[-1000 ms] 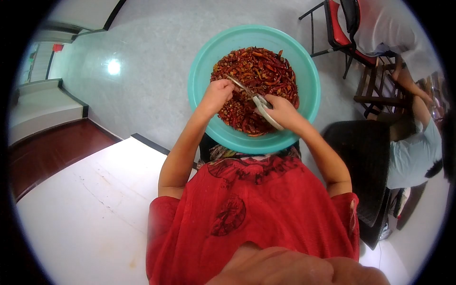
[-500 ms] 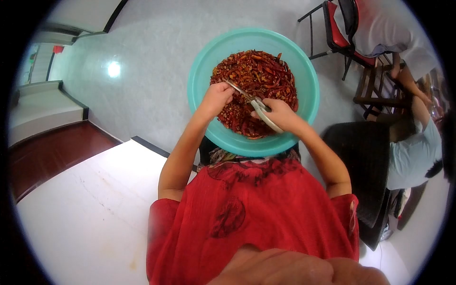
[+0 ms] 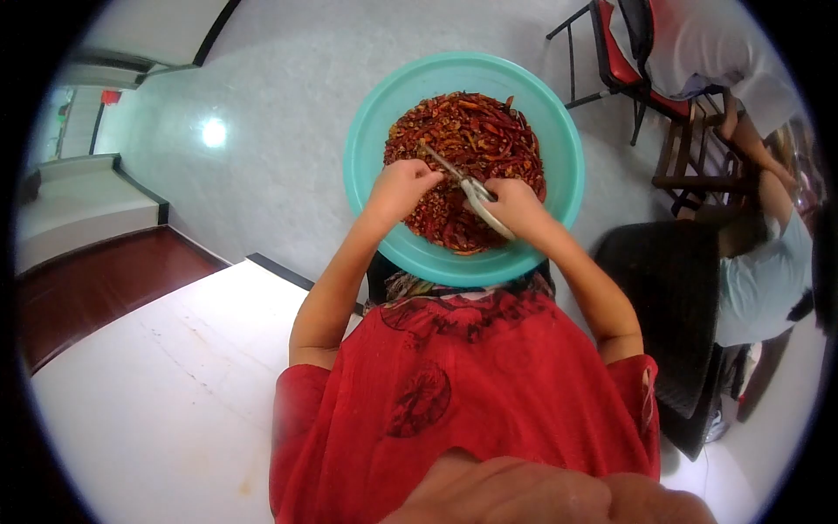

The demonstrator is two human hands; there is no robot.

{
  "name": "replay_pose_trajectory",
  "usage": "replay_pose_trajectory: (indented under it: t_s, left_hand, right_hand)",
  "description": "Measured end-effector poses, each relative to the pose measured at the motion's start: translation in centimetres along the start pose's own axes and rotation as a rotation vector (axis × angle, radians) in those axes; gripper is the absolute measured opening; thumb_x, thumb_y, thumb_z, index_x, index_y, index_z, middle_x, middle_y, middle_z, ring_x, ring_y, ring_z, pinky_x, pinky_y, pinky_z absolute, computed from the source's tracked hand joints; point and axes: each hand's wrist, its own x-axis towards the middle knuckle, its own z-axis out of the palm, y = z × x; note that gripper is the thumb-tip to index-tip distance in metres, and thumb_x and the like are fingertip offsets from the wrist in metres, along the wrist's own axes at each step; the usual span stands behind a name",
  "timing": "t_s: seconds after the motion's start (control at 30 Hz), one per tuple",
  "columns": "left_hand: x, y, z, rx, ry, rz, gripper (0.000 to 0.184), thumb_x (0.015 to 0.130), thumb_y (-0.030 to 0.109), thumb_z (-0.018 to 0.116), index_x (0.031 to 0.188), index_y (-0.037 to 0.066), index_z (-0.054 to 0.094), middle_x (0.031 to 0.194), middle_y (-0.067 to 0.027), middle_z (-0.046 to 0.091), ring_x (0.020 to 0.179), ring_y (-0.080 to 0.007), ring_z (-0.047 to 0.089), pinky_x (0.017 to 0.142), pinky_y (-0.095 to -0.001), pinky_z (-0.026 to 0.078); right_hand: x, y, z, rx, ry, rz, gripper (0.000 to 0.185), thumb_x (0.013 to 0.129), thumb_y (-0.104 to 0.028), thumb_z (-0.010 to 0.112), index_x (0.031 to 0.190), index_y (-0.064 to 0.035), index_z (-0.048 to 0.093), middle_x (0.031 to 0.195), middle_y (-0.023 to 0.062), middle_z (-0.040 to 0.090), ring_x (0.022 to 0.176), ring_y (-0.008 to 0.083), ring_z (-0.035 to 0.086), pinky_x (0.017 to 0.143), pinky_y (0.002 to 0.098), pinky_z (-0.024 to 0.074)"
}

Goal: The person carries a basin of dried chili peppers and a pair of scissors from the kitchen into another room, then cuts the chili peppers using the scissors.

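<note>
1. Right hand: fingers closed about the pale handles of the scissors, whose blades slant away from these fingers to a tip beyond the left fingertips. Whether the blades are parted cannot be told.
2. Left hand: fingers narrowed to a pinch just beside the blades; whether anything lies within the pinch is too small to make out.
3. Dried red chillies: heaped beneath and beyond both sets of fingers. Longer pods show chiefly beyond the right fingers, short snippets beyond the left.
4. Technique (judged): for clean snipping, the pod is best fed across the blades with the left fingertips clear of the closing edges, using short strokes held low over the heap so that pieces drop inside.
5. Teal basin: its rim surrounds the heap and passes beneath both forearms, behind the fingers; the red shirt lies farther back.
6. Surroundings: grey floor left of the fingers; white worktop behind and left; red-and-black chair ahead and right; pale-blue-clad person farther right.
</note>
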Motion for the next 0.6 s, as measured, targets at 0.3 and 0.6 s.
replay_pose_trajectory:
  t_s: [0.3,0.6]
  left_hand:
    - [5.1,4.9,-0.3,0.430,0.133,0.304,0.019,0.086,0.015,0.056,0.095,0.003,0.068,0.093,-0.0177,0.068,0.090,-0.0343,0.065,0.078,-0.0455,0.051]
    - [8.0,1.3,2.5,0.694,-0.096,0.086,0.014,0.075,0.009,0.061,0.081,0.001,0.071,0.089,-0.0207,0.068,0.086,-0.0379,0.066,0.073,-0.0457,0.055]
  right_hand:
    - [0.5,0.0,-2.4,0.302,0.217,0.162,0.054,0.079,-0.054,0.068,0.093,-0.0014,0.068,0.081,0.0199,0.066,0.077,0.0304,0.065,0.073,0.0396,0.0478]
    - [-0.4,-0.8,-2.1,0.155,0.211,0.152,0.055,0.081,-0.054,0.062,0.094,-0.0003,0.068,0.083,0.0224,0.066,0.079,0.0369,0.065,0.074,0.0428,0.0484]
